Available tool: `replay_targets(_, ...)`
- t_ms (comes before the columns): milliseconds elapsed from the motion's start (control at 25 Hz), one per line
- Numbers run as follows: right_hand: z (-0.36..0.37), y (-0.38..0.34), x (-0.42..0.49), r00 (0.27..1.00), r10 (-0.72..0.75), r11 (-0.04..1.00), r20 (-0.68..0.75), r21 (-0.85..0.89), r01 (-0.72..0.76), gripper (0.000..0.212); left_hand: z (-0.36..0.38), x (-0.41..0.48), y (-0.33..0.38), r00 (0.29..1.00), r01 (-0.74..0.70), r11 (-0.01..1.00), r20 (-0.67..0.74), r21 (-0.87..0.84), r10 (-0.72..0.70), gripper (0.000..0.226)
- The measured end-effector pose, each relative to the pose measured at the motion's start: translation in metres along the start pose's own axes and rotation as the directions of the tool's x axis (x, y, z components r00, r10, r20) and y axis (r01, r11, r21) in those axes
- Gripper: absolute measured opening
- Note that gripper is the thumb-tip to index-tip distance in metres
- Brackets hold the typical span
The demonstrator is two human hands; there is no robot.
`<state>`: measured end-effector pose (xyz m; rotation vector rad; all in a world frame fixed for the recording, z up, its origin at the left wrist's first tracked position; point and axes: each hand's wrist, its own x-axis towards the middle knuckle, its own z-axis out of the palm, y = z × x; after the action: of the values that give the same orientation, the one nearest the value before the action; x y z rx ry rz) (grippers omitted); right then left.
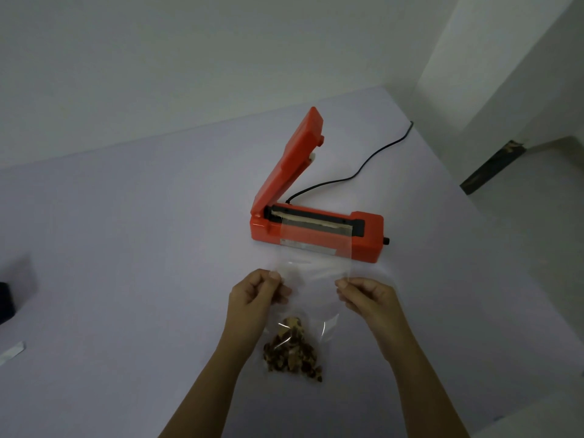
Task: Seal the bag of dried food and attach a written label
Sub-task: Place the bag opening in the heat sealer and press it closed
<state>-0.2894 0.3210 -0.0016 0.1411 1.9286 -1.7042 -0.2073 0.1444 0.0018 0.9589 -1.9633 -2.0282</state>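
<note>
Two hands, left (pixel 256 290) and right (pixel 366 295), each grip pinched shut on a side of the bag (pixel 313 279); its mouth lies across the open sealer (pixel 319 229) on the worktop (pixel 126 248), held taut, likely for a flat seal.

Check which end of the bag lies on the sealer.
The open, empty end of the clear bag, draped across the orange sealer; the dried food sits at the opposite, nearer end.

Two bare forearms are showing, sleeveless and unadorned, the left hand (pixel 256 290) and right hand (pixel 366 295) wearing nothing
</note>
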Motion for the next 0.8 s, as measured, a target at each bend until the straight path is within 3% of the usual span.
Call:
replay_targets(120,-0.002,0.001,-0.003,0.998,-0.055,0.998,0.011,-0.014,0.055,0.01,0.0,-0.002,-0.001,0.999,-0.035,0.999,0.026,0.006,0.034,0.022)
replay_targets(320,0.001,0.003,0.0,0.996,-0.086,0.995,-0.027,-0.056,0.084,0.006,0.008,0.006,0.002,0.999,-0.05,0.986,0.011,0.157,0.049,0.026)
replay_targets(800,0.003,-0.001,0.004,0.996,-0.077,0.994,-0.045,-0.087,0.073,0.011,0.012,0.023,0.007,0.999,0.034,0.994,0.017,0.104,-0.036,0.033)
